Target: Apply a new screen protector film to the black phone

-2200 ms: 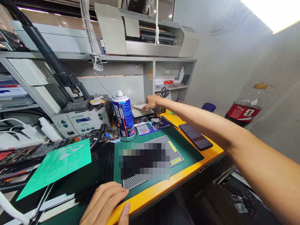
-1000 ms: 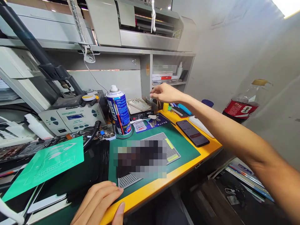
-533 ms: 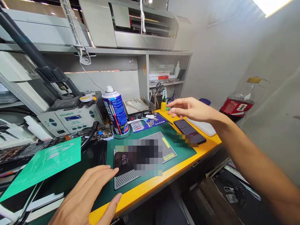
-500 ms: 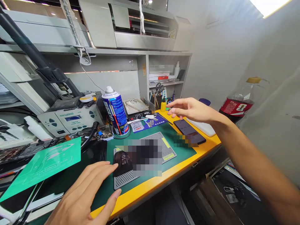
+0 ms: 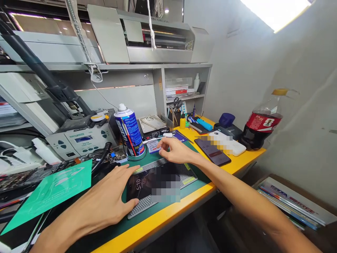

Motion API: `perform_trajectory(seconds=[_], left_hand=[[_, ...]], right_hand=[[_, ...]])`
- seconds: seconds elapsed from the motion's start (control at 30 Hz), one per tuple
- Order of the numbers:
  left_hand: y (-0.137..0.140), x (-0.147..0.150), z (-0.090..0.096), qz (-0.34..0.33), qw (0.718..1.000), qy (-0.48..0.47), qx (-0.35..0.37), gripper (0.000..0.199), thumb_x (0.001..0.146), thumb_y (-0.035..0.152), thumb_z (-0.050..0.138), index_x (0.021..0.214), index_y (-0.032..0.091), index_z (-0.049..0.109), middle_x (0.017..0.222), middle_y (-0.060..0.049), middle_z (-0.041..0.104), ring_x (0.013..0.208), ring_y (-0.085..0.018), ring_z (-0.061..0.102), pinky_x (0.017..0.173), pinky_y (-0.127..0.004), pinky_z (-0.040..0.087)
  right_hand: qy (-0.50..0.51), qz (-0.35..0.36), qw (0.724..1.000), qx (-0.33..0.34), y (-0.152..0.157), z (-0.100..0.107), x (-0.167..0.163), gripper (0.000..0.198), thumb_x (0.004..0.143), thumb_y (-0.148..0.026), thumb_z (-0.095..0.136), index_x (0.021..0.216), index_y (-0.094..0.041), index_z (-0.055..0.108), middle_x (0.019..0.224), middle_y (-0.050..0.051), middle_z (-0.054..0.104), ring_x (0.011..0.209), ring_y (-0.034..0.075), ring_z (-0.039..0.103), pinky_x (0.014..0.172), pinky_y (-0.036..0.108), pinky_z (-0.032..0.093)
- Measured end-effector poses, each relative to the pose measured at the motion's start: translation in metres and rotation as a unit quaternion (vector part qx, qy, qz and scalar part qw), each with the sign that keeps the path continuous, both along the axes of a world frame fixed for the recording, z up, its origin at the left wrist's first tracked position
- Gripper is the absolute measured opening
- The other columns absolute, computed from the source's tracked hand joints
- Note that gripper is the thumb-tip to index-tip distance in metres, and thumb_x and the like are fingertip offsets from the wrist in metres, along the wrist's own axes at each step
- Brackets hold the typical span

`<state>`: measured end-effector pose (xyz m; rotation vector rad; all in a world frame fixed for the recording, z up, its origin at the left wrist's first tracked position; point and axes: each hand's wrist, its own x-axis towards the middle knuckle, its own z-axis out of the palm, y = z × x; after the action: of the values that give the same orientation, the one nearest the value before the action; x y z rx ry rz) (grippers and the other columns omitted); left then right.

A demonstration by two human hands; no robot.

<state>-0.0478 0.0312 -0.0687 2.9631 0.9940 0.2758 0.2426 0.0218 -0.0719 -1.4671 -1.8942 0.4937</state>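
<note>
A dark phone point(image 5: 147, 181) with 5:10 on its screen lies on a grey perforated pad point(image 5: 142, 207), and part of it is blurred out. My left hand point(image 5: 113, 196) is open at the phone's left end, thumb and fingers spread on either side; whether they touch it is unclear. Above the pad's far edge, my right hand point(image 5: 175, 151) has its fingers curled toward the thumb, beside a labelled packet point(image 5: 153, 146). Anything between those fingertips is too small to make out. A second phone point(image 5: 214, 153) lies to the right of my right wrist.
A blue spray can point(image 5: 130, 133) stands behind the pad, next to a grey soldering station point(image 5: 81, 140). A green sheet point(image 5: 58, 189) lies at left. Along the right are a white case point(image 5: 231, 142) and a cola bottle point(image 5: 263, 123). The desk's yellow edge point(image 5: 158, 223) runs in front.
My right hand has moved left and down from near the yellow bottle to above the pad, its fingers curling. My left hand has come forward around the phone's left end.
</note>
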Motion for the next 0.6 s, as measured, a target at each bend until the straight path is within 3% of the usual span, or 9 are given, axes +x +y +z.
perform_trajectory(seconds=[0.2,0.47,0.6], left_hand=[[0.004,-0.001,0.005,0.01,0.998,0.024,-0.052,0.068,0.082,0.04,0.067,0.147,0.035,0.046,0.14,0.0,0.064,0.126,-0.024,0.064,0.101,-0.037,0.057],[0.001,-0.002,0.005,-0.026,0.999,0.006,-0.029,0.07,0.083,0.035,0.067,0.148,0.031,0.042,0.133,-0.003,0.067,0.116,-0.023,0.069,0.095,-0.033,0.06],[0.002,-0.006,-0.004,-0.03,1.0,-0.007,-0.008,0.076,0.082,0.033,0.066,0.151,0.028,0.036,0.132,-0.004,0.066,0.117,-0.023,0.067,0.098,-0.032,0.058]], right_hand=[[-0.036,0.011,0.999,-0.026,0.005,-0.013,0.003,0.028,0.1,-0.04,0.061,0.109,-0.015,0.067,0.101,0.004,0.07,0.084,0.018,0.068,0.077,0.037,0.058],[-0.024,-0.024,0.998,-0.051,0.004,-0.02,0.005,0.031,0.099,-0.044,0.061,0.11,-0.015,0.067,0.105,0.005,0.07,0.088,0.019,0.068,0.079,0.038,0.058],[-0.01,-0.032,0.998,-0.062,0.0,-0.018,0.006,0.035,0.099,-0.049,0.059,0.102,-0.015,0.067,0.095,0.003,0.07,0.081,0.018,0.067,0.076,0.036,0.056]])
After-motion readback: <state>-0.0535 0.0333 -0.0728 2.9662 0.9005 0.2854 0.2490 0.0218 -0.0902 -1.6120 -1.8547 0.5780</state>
